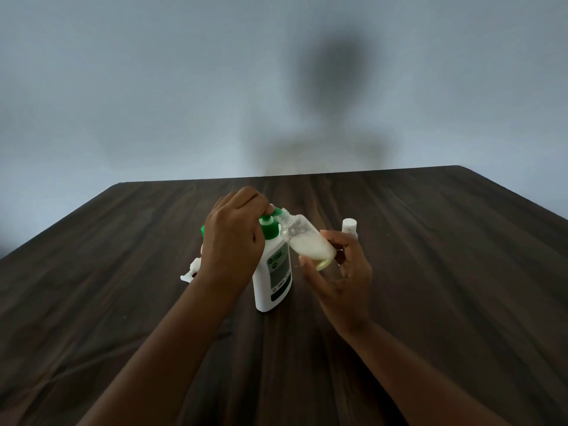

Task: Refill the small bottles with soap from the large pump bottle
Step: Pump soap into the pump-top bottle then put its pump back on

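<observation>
A large white plastic pump bottle with a green pump top and a dark green label stands upright near the middle of the dark wood-grain desk. The person's left hand sits on top of it, fingers curled down over the pump head and hiding most of it; only the green collar and the tip of the spout show past the knuckles. The right hand grips a small clear plastic bottle by its base, thumb on the near side and fingers round the far side. This bottle is uncapped and tilted, its open neck up against the spout and its shoulder touching the green collar. White soap fills roughly its lower half. Just behind the right hand a second small bottle with a white cap stands upright on the desk. Left of the left wrist lie some small white plastic pieces, partly hidden; I cannot tell what they are. A pale grey wall behind the desk carries a soft shadow
</observation>
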